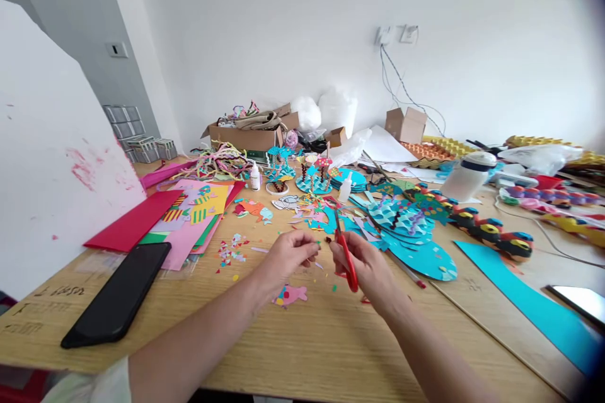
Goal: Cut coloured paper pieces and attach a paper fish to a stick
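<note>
My right hand (362,261) is closed on a pair of scissors (350,264) with red handles, its dark blades pointing away from me. A small dark bit shows at the right fingertips, too small to name. To the left, my left hand (293,253) has its fingers pinched together; what they hold, if anything, is too small to make out. Just below the hands, a pink paper fish (295,294) with coloured spots lies flat on the wooden table (274,352). Left of the left hand is a scatter of tiny paper scraps (231,250). An orange paper fish (255,209) lies farther back.
Coloured paper sheets (182,242) and a black phone (120,293) lie at left. Glue bottles (255,176) stand behind the hands. Blue paper discs (425,258), a blue strip (524,296) and a thin stick (486,327) lie at right. A cardboard box (246,138) sits at the back.
</note>
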`<state>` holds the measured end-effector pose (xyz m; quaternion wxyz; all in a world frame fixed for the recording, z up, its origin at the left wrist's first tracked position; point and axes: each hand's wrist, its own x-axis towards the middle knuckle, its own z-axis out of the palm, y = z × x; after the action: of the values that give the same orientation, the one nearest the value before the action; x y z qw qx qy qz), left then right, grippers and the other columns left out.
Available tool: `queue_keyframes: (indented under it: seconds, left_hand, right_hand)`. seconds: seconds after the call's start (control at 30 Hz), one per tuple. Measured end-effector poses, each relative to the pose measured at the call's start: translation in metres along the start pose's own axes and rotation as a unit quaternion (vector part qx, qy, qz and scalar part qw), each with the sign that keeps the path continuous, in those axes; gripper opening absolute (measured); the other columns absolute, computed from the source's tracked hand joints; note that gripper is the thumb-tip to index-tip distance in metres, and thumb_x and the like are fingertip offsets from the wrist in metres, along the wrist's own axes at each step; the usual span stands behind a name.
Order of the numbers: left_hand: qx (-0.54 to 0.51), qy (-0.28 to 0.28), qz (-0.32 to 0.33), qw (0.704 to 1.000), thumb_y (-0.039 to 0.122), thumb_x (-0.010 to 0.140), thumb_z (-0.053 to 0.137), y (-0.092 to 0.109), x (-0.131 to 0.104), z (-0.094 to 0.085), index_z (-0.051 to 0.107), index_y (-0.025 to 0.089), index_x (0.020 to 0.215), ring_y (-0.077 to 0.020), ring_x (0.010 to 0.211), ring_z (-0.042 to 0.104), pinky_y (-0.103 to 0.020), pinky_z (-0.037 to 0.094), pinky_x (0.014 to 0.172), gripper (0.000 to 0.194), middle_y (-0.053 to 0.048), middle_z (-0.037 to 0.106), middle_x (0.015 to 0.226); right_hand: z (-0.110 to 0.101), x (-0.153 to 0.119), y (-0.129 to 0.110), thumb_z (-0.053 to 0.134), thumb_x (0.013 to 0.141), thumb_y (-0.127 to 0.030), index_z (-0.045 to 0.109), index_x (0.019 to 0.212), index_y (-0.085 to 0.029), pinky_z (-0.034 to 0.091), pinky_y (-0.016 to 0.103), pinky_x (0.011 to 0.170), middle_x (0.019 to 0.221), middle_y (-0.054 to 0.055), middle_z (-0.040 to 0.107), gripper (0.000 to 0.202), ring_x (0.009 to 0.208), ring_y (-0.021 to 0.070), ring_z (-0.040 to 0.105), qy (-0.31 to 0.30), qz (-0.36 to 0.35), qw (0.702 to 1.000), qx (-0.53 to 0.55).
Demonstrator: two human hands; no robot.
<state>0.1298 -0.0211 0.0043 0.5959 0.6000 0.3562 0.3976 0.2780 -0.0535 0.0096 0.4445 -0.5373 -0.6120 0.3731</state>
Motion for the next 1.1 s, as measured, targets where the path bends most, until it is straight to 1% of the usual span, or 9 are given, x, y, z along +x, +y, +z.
queue_keyframes:
  seconds: [0.07, 0.13, 0.27, 0.4, 0.67, 0.8, 0.93, 1.1]
  left_hand:
    - [-0.113, 0.030, -0.010, 0.993, 0.028, 0.069, 0.058, 0.003, -0.011, 0.001, 0.054, 0.016, 0.071, -0.0079, 0.057, 0.049, -0.020, 0.038, 0.056, 0.012, 0.002, 0.053, 0.063]
    - [-0.195, 0.046, -0.016, 0.980, 0.027, 0.068, 0.062, 0.005, -0.019, 0.003, 0.055, 0.017, 0.071, -0.0083, 0.062, 0.052, -0.020, 0.040, 0.059, 0.013, 0.002, 0.056, 0.066]
    - [-0.258, 0.042, -0.020, 0.965, 0.025, 0.067, 0.065, 0.010, -0.027, 0.008, 0.056, 0.018, 0.071, -0.0099, 0.069, 0.055, -0.021, 0.042, 0.063, 0.012, 0.001, 0.060, 0.070]
    - [-0.264, 0.039, -0.016, 0.964, 0.024, 0.066, 0.066, 0.015, -0.028, 0.012, 0.058, 0.018, 0.070, -0.0095, 0.069, 0.056, -0.021, 0.044, 0.063, 0.011, 0.002, 0.061, 0.073]
    - [-0.235, 0.028, -0.012, 0.971, 0.026, 0.067, 0.065, 0.014, -0.026, 0.015, 0.058, 0.018, 0.068, -0.0092, 0.066, 0.055, -0.021, 0.045, 0.064, 0.011, 0.003, 0.061, 0.070]
    - [-0.208, 0.025, -0.015, 0.978, 0.026, 0.067, 0.064, 0.013, -0.025, 0.014, 0.059, 0.018, 0.068, -0.0102, 0.066, 0.055, -0.021, 0.045, 0.064, 0.011, 0.002, 0.061, 0.070]
    - [-0.195, 0.013, -0.018, 0.981, 0.026, 0.068, 0.063, 0.012, -0.025, 0.013, 0.058, 0.017, 0.068, -0.0110, 0.066, 0.056, -0.022, 0.045, 0.064, 0.010, 0.001, 0.061, 0.071]
    - [-0.182, 0.003, -0.038, 0.983, 0.027, 0.071, 0.061, 0.010, -0.026, 0.012, 0.056, 0.018, 0.071, -0.0123, 0.067, 0.058, -0.022, 0.044, 0.061, 0.010, 0.001, 0.062, 0.072]
  right_hand:
    - [0.003, -0.014, -0.006, 0.043, 0.079, -0.038, 0.042, 0.065, -0.020, 0.035, 0.022, 0.046, 0.055, -0.004, 0.044, 0.023, 0.050, 0.0106, 0.045, 0.000, -0.018, 0.998, -0.056]
    - [0.008, -0.026, -0.010, 0.042, 0.079, -0.037, 0.040, 0.061, -0.020, 0.031, 0.021, 0.046, 0.053, -0.004, 0.043, 0.026, 0.050, 0.0105, 0.042, 0.009, -0.027, 0.992, -0.124]
    - [0.017, -0.040, -0.015, 0.041, 0.080, -0.035, 0.039, 0.060, -0.020, 0.026, 0.021, 0.044, 0.052, -0.004, 0.043, 0.026, 0.049, 0.0105, 0.039, 0.026, -0.027, 0.977, -0.208]
    - [0.019, -0.042, -0.015, 0.039, 0.081, -0.034, 0.039, 0.060, -0.021, 0.024, 0.021, 0.043, 0.052, -0.003, 0.044, 0.025, 0.047, 0.0105, 0.038, 0.043, -0.044, 0.969, -0.239]
    - [0.018, -0.044, -0.015, 0.040, 0.080, -0.028, 0.040, 0.061, -0.020, 0.024, 0.021, 0.044, 0.053, -0.002, 0.047, 0.021, 0.049, 0.0109, 0.040, 0.045, -0.061, 0.960, -0.269]
    - [0.017, -0.043, -0.014, 0.039, 0.082, -0.032, 0.042, 0.062, -0.020, 0.024, 0.021, 0.043, 0.053, -0.001, 0.049, 0.023, 0.048, 0.0111, 0.041, 0.045, -0.059, 0.958, -0.278]
    - [0.016, -0.043, -0.012, 0.040, 0.081, -0.036, 0.043, 0.061, -0.020, 0.024, 0.021, 0.044, 0.053, -0.001, 0.050, 0.026, 0.047, 0.0111, 0.041, 0.058, -0.061, 0.950, -0.301]
    - [0.016, -0.044, -0.010, 0.041, 0.081, -0.033, 0.045, 0.062, -0.020, 0.024, 0.021, 0.044, 0.053, -0.001, 0.053, 0.024, 0.046, 0.0112, 0.043, 0.066, -0.064, 0.940, -0.327]
